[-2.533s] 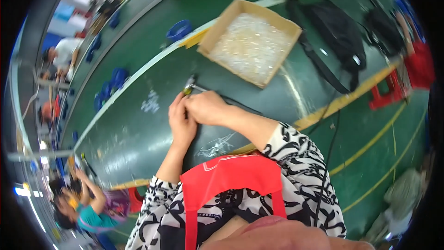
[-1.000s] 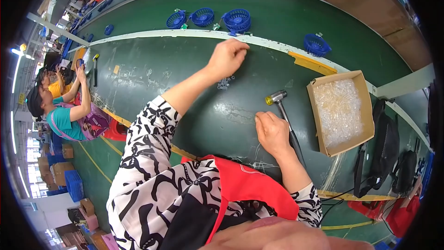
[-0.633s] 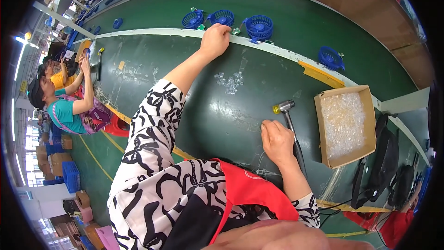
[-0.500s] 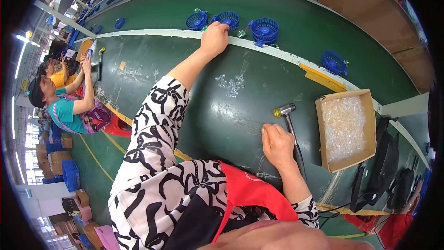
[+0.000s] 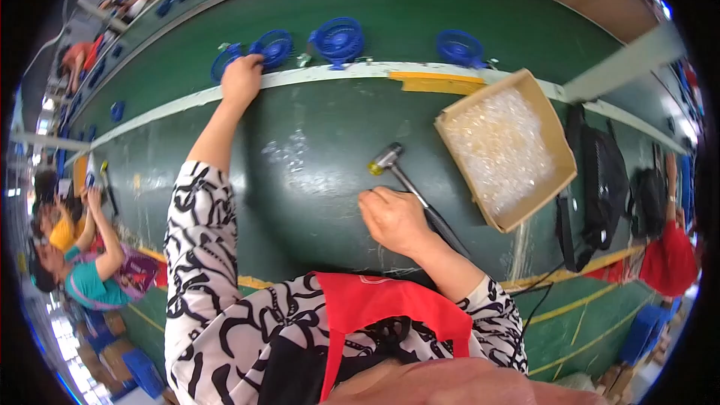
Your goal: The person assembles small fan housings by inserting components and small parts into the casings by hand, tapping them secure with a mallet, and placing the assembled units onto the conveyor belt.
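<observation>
My left hand (image 5: 241, 79) reaches out to the green belt, fingers bent round the lower edge of a blue round fan (image 5: 274, 48); its fingertips are partly hidden. Just left of that hand is another blue fan (image 5: 222, 65), partly covered by it. My right hand (image 5: 395, 219) rests loosely curled on the green worktable, and anything inside it is hidden. A hammer (image 5: 409, 180) with a yellow-tipped metal head and black handle lies right beside it, not gripped. Small clear plastic pieces (image 5: 289, 151) are scattered on the tabletop between my arms.
To the right stands an open cardboard box (image 5: 534, 217) full of clear plastic pieces, with a black bag (image 5: 604, 187) beyond it. More blue fans (image 5: 337, 39) sit along the belt behind a white rail (image 5: 300, 75). Co-workers sit at the left; another person's red sleeve shows far right.
The whole view has swung to the right, so the table, box and fans appear further left. My left hand stays at the same fan, and my right hand stays beside the hammer.
</observation>
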A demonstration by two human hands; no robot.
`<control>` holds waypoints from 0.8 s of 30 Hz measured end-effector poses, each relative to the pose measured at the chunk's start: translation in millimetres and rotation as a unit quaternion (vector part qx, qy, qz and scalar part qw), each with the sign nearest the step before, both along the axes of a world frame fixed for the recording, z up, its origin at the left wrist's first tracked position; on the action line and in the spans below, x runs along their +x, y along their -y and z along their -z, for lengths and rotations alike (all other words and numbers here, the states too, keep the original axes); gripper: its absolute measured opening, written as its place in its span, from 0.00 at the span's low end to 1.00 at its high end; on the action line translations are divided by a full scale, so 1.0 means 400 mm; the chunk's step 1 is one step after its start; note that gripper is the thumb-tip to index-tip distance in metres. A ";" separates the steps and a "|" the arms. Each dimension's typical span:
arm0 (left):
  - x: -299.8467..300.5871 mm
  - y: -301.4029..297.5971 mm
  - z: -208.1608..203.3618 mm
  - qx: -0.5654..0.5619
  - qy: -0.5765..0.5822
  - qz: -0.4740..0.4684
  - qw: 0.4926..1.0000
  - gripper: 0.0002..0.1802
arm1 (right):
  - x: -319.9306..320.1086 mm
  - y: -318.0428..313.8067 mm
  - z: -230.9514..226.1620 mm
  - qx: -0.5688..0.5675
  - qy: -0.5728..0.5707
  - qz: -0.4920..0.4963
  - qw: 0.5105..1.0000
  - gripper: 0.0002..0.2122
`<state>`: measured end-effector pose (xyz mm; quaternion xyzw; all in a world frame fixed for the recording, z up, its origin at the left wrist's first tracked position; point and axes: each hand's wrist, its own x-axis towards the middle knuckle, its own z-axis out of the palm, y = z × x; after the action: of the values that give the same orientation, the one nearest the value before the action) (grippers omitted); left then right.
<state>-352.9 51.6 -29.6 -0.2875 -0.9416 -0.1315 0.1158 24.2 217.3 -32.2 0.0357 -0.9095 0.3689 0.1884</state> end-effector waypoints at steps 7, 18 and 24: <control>0.076 -0.078 -0.065 0.069 -0.146 0.081 0.984 0.09 | 0.001 0.005 0.006 -0.019 0.003 0.009 1.000 0.03; 0.354 -0.123 -0.219 0.104 -0.183 0.237 0.948 0.08 | 0.004 -0.001 0.002 -0.027 -0.009 0.006 1.000 0.05; 0.570 -0.048 -0.219 0.148 0.076 0.172 0.971 0.28 | 0.001 -0.003 0.006 -0.008 -0.013 0.015 1.000 0.04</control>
<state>-125.1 70.7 57.9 -0.4139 -0.8543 -0.3085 0.0602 24.5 218.4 -34.5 0.0252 -0.9046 0.3723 0.2060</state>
